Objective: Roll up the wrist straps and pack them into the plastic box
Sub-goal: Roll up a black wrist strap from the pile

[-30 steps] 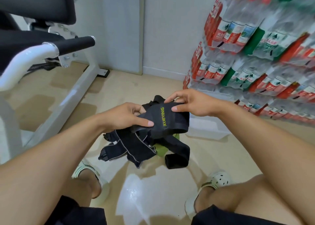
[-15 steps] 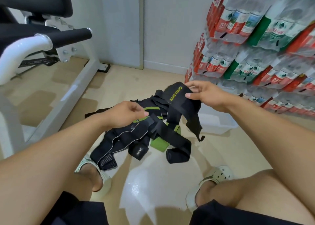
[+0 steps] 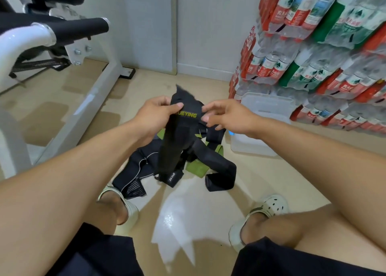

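A black wrist strap [image 3: 179, 137] with yellow lettering hangs lengthwise above the floor. My left hand [image 3: 155, 112] pinches its top left edge with thumb over the lettering. My right hand [image 3: 224, 115] is at the strap's top right edge, fingertips touching it, fingers loosely bent. Below lies a heap of black and green straps [image 3: 200, 165] on the floor. The clear plastic box [image 3: 261, 108] stands on the floor to the right of the heap, partly behind my right hand.
A white exercise machine frame [image 3: 92, 100] with a black padded bar [image 3: 79, 28] fills the left. Stacked packs of bottled water [image 3: 313, 52] rise on the right. My feet in pale clogs [image 3: 269, 206] flank the heap.
The lettered strap has been lifted out of the heap and turned to hang down. My left hand moved up to take its top edge; my right hand shifted from gripping it to its right edge.
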`<state>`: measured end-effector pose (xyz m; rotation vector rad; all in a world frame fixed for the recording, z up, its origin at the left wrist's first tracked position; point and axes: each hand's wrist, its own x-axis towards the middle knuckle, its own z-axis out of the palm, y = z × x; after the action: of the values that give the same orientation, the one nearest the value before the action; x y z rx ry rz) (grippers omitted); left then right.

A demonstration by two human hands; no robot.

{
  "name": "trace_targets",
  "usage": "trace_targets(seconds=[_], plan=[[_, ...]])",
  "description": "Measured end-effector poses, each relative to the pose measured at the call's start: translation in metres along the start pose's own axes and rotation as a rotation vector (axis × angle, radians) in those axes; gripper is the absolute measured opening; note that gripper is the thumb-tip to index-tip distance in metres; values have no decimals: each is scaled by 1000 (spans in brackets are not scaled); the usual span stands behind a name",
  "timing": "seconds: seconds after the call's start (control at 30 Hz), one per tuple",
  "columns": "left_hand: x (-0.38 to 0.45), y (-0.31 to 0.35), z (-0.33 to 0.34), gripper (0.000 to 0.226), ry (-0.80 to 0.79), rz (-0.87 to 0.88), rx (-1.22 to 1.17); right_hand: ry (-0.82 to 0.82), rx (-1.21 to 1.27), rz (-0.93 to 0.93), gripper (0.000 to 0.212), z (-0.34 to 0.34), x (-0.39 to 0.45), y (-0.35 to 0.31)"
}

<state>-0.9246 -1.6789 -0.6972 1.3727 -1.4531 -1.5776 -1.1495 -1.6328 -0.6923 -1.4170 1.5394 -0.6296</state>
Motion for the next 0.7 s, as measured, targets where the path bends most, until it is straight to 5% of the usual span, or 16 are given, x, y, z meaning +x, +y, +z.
trace_targets(seconds=[0.33,0.57,0.7], plan=[[16,-27,-18,22,85,-52,345,-163,-622,249,50,36,65,77],[29,-38,-13,26,75,-35,502,-157,-600,287,61,113,113,147],[37,-46,-22,32,116,-69,526,-250,-900,285,65,156,126,171]])
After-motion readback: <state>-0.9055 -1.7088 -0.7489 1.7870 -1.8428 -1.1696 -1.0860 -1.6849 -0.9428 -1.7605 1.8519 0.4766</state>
